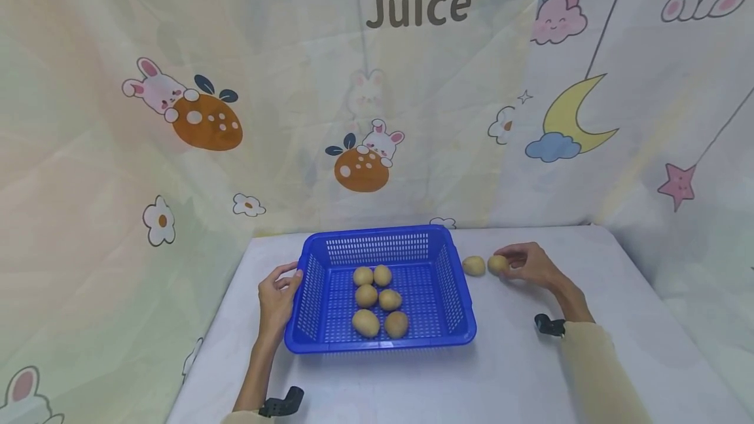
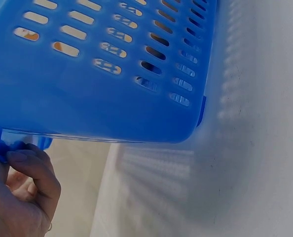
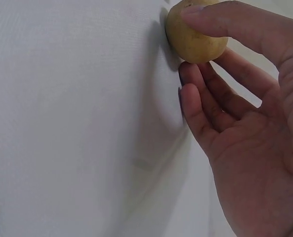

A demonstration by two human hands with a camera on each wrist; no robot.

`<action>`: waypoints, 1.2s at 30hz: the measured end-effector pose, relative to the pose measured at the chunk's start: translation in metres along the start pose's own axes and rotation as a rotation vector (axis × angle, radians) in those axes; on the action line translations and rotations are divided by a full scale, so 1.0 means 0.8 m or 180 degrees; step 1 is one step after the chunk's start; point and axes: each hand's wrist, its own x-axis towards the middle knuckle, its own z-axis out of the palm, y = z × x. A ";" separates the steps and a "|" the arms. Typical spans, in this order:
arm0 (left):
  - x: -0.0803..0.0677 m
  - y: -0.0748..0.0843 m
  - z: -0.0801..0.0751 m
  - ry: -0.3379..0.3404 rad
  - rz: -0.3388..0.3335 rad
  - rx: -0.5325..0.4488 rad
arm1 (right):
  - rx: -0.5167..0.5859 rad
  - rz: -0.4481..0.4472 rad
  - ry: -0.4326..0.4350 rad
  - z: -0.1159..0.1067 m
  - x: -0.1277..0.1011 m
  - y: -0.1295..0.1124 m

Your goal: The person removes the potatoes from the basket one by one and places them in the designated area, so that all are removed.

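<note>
A blue plastic basket point(image 1: 379, 347) with slotted walls stands on the white table, several potatoes point(image 1: 366, 323) lying in its middle. My left hand point(image 1: 277, 300) holds the basket's left rim; in the left wrist view the thumb and fingers point(image 2: 38, 170) curl over that edge. To the right of the basket, my right hand point(image 1: 533, 265) pinches a potato point(image 1: 497, 264) between thumb and fingers. The right wrist view shows this potato point(image 3: 196, 37) low at the white cloth, the thumb across it. Another potato point(image 1: 474, 265) lies between the basket's right wall and the held one.
A white cloth covers the table point(image 1: 518, 365). Behind it hangs a printed curtain point(image 1: 294, 116) with cartoon rabbits, flowers and the word "Juice". Black wrist mounts point(image 1: 283, 403) sit at both sleeves.
</note>
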 end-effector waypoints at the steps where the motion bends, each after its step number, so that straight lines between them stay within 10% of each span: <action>1: 0.000 0.000 0.000 -0.0002 0.0006 0.0002 | -0.0029 0.0004 -0.0013 0.000 0.000 -0.001; 36: 0.002 -0.002 0.000 -0.0010 -0.0038 -0.0063 | -0.0206 0.0163 0.0019 -0.007 -0.006 -0.014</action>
